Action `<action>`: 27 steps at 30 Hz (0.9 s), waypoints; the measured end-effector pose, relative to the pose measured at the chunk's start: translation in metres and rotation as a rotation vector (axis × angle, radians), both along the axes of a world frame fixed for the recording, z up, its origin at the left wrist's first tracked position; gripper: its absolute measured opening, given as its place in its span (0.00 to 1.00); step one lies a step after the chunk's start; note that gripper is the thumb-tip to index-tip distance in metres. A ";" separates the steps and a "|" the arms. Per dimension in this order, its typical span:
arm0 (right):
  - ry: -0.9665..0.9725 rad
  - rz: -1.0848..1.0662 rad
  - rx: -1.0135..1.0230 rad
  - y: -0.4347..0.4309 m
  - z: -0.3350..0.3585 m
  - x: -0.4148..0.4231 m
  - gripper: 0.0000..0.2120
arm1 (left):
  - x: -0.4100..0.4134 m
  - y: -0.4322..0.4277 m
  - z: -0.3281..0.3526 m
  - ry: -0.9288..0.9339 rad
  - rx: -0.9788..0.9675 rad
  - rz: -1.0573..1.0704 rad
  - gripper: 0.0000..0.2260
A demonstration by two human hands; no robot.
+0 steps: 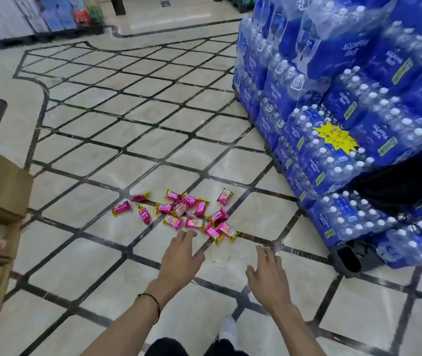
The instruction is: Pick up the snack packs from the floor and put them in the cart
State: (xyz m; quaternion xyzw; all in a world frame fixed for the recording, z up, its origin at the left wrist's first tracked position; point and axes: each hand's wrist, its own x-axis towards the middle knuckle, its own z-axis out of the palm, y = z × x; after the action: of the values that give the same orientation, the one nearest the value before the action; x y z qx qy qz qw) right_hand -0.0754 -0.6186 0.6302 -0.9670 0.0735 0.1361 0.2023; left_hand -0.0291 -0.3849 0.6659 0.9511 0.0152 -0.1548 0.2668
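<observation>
Bunch of pink snack packs scattered in a loose pile on the tiled floor, right beside a big stack of bottled water cases. Left hand and right hand both reach toward them, fingers relaxed and spread, holding nothing. Cart isn't visible.

"AQUAFINA" printed on stacked water packs
The brand is repeated across the blue wraps; a yellow starburst tag on the stack's front is handwritten but cannot be read.
</observation>
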 end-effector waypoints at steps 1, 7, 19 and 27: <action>0.010 -0.010 0.005 -0.004 -0.005 0.016 0.25 | 0.015 -0.003 -0.006 0.016 0.001 -0.013 0.22; 0.145 -0.039 0.007 -0.023 -0.052 0.096 0.27 | 0.108 0.000 -0.060 0.092 0.014 -0.104 0.25; 0.204 -0.021 -0.046 -0.038 -0.277 0.241 0.25 | 0.265 0.003 -0.296 0.210 0.086 -0.489 0.30; 0.211 0.124 -0.022 -0.045 -0.527 0.294 0.27 | 0.316 -0.001 -0.561 0.074 0.267 -0.613 0.37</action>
State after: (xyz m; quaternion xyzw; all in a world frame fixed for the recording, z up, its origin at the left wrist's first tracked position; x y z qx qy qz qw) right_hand 0.2187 -0.6641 0.1030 -0.9522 0.0361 0.2486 0.1740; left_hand 0.2865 -0.3856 0.1052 0.9317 -0.2416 -0.2590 0.0800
